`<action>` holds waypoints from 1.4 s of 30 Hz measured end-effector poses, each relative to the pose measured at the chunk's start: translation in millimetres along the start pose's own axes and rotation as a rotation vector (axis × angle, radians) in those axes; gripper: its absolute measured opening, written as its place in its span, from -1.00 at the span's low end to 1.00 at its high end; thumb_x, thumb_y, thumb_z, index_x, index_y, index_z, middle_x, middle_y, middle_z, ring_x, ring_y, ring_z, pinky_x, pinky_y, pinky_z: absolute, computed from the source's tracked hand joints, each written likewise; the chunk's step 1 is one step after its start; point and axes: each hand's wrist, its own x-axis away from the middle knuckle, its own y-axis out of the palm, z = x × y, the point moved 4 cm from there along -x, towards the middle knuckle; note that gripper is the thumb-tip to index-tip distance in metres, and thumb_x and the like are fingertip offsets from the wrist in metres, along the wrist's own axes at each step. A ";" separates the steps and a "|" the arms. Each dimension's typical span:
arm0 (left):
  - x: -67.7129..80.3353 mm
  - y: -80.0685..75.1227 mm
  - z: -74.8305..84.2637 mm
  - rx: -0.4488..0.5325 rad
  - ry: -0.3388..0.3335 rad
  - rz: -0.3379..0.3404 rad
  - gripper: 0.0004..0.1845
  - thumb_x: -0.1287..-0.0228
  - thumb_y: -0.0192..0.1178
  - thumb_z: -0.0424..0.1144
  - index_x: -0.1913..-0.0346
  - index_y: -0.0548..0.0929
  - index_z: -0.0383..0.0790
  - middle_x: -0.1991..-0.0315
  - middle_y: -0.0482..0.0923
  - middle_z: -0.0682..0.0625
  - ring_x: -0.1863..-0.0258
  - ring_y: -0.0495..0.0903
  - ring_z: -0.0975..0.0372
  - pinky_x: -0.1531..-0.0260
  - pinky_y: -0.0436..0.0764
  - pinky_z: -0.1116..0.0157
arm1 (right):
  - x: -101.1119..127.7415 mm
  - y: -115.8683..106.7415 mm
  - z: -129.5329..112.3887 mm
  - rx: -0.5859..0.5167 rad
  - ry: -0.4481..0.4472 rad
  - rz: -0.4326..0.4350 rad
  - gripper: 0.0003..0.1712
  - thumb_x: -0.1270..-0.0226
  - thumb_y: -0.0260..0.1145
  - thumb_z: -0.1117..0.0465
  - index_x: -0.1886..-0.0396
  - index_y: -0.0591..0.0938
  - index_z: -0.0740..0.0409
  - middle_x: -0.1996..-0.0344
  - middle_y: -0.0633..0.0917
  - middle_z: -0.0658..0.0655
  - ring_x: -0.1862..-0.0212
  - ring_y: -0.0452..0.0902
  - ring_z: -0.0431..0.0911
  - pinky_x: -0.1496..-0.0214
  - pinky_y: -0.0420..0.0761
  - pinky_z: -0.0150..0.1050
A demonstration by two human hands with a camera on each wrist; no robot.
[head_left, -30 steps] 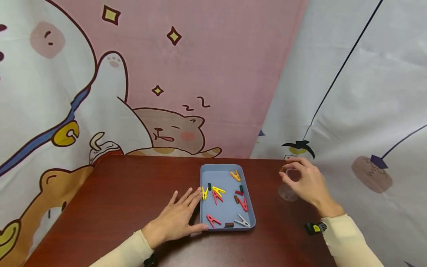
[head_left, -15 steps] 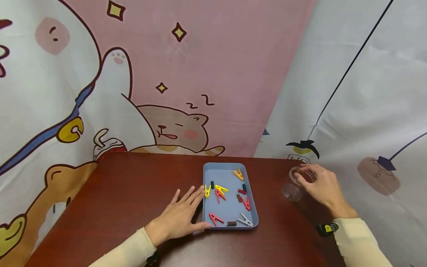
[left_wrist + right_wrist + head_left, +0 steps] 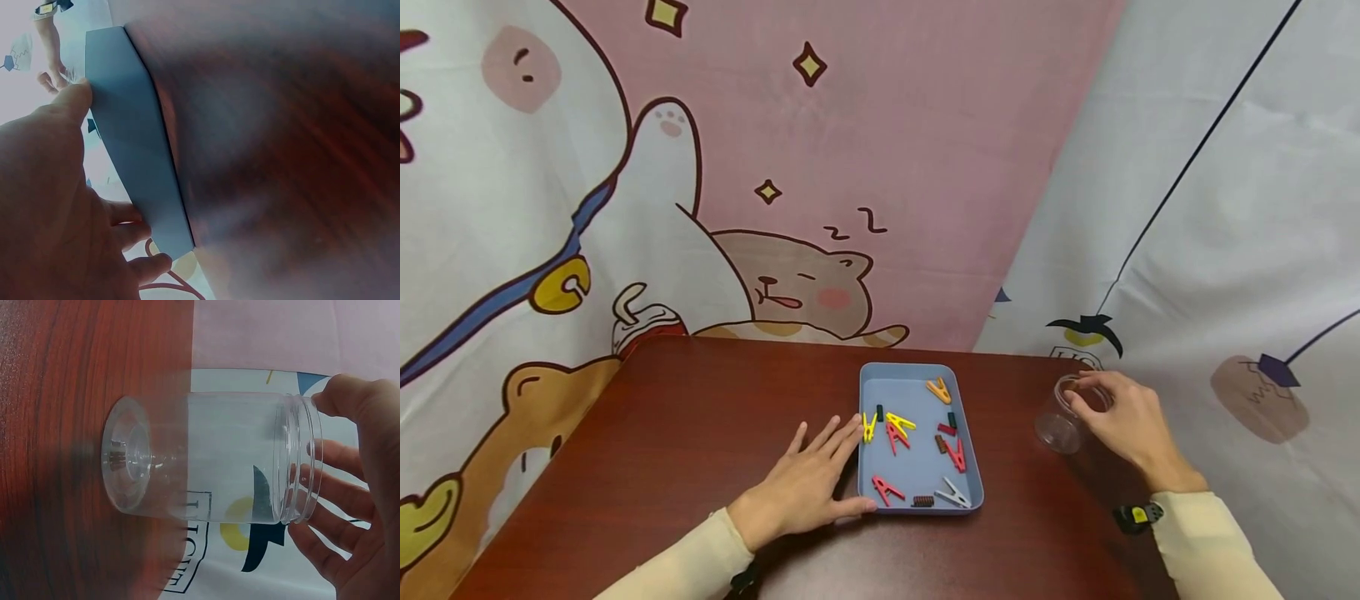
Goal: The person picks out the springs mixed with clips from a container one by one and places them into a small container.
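Note:
A clear, wide-mouthed jar [image 3: 1060,429] stands upright on the table, with nothing visible inside it. My right hand [image 3: 1123,425] holds the jar at its rim. In the right wrist view, the thumb touches one side of the threaded mouth and the fingers curve round the other. My left hand [image 3: 801,487] lies spread at the left edge of a blue-grey tray [image 3: 917,483], fingers fairly straight and touching its side wall. Inside the tray are several clothespins: yellow [image 3: 900,422], red [image 3: 887,490], orange [image 3: 937,389] and grey [image 3: 953,493]. Small dark ribbed pieces [image 3: 922,502] lie among them.
The dark red-brown wooden table [image 3: 715,408] carries the tray and jar. A printed cartoon cloth [image 3: 940,167] hangs behind the table's back edge and along the sides, close behind the jar.
My right hand has shifted from over the near side of the jar's mouth to the right side of its rim. The whole head view drifts slightly. My left hand stays at the tray.

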 end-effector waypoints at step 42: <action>-0.9 -1.1 1.5 -0.005 -0.010 -0.014 0.24 -0.56 0.18 0.64 -0.96 0.05 -0.06 -0.98 0.00 -0.02 -0.95 0.10 -0.17 -0.81 0.08 -0.53 | -3.1 2.1 -61.2 0.025 -0.157 -0.067 -0.49 -0.36 0.76 0.03 -0.25 0.89 0.04 -0.25 0.86 0.28 -0.34 0.70 0.36 -0.35 0.54 0.57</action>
